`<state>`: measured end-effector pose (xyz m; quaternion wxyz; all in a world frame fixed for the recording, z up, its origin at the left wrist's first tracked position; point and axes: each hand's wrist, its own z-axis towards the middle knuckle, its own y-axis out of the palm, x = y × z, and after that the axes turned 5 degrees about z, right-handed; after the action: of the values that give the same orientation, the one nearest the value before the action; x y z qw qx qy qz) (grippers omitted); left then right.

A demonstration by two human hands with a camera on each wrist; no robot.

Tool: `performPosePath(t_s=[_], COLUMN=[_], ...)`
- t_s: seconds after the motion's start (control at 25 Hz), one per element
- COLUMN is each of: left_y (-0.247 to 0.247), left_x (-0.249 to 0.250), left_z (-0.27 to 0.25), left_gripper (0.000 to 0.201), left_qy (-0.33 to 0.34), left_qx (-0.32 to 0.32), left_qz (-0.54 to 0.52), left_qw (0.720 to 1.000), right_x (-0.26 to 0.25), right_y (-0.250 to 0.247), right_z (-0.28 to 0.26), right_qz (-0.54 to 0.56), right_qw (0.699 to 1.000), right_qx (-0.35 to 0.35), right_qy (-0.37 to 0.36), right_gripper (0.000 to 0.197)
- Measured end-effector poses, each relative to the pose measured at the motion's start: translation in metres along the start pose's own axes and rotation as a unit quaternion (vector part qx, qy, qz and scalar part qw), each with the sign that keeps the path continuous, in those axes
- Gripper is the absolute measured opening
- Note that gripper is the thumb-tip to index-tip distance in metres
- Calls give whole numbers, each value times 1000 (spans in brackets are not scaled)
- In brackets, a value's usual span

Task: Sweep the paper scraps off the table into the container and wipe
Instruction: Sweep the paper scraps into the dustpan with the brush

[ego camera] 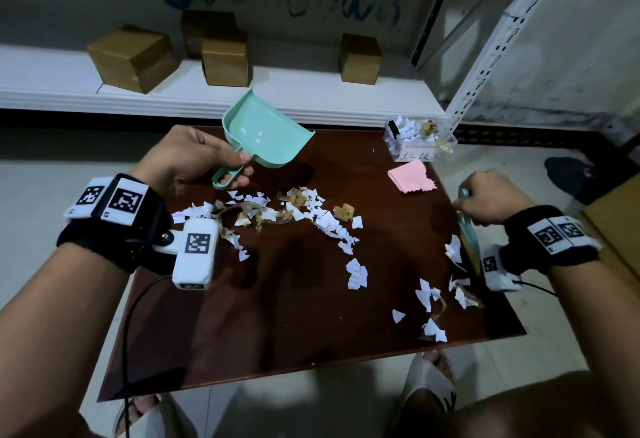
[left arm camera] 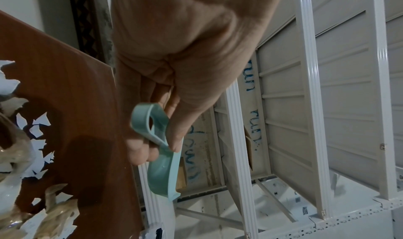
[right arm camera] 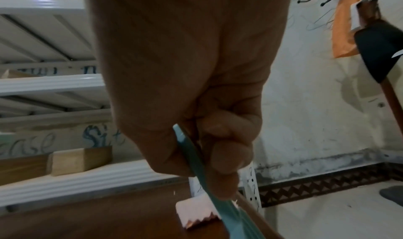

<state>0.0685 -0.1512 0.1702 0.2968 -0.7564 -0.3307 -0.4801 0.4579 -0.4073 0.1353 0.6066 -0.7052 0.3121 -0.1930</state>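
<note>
My left hand point(ego camera: 207, 164) grips the looped handle of a mint-green dustpan point(ego camera: 266, 133) and holds it tilted in the air over the back left of the dark brown table point(ego camera: 277, 327). The left wrist view shows thumb and fingers pinching the dustpan handle point(left arm camera: 152, 123). White and tan paper scraps point(ego camera: 311, 212) lie in a band across the table's middle and along its right side. At the right edge, my right hand point(ego camera: 491, 198) grips a teal brush point(ego camera: 469, 237); its handle point(right arm camera: 191, 153) runs through the fist. A clear container point(ego camera: 415, 141) with scraps stands at the back right, and a pink cloth point(ego camera: 412, 178) lies in front of it.
Several cardboard boxes point(ego camera: 131, 57) sit on a white shelf behind the table. A perforated white shelf post point(ego camera: 485, 57) rises at the back right. My feet in pale slippers point(ego camera: 429, 389) are under the table's front edge. A dark slipper point(ego camera: 568, 174) lies on the floor to the right.
</note>
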Motion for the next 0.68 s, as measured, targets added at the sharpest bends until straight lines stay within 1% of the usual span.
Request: performPosePath(t_s=[0.08,0.2,0.32,0.44,0.48,0.6,0.68], left_y=[1,3,5,4,4,3,2], left_x=[0,0,-1,-2,-3,-3,-3], left_z=[0,2,6,10,11,10,10], left_gripper=[27,28,28,32,32,29,31], left_qy=[-2,0,2,5,6,8,7], left_qx=[-2,-6,-9,-16,-16,-13,-12], left_qz=[4,4,6,7,7,4,4], left_qw=[1000,1000,1000,1000,1000,1000,1000], right_x=[-11,-28,-43,-56,-58,-49,-33], right_y=[11,21,21,17,14,-5,-16], right_z=[-1,2,0,-3,-4,-5,-4], right_qz=[-15,5,68,168,185,211,198], right_qw=[999,998,996,984,981,974,977], right_qx=[-22,-31,-4,13,22,65,73], right_qy=[-20,-53,-62,-59,-57,-52,-36], right_gripper=[23,22,22,16,16,13,13])
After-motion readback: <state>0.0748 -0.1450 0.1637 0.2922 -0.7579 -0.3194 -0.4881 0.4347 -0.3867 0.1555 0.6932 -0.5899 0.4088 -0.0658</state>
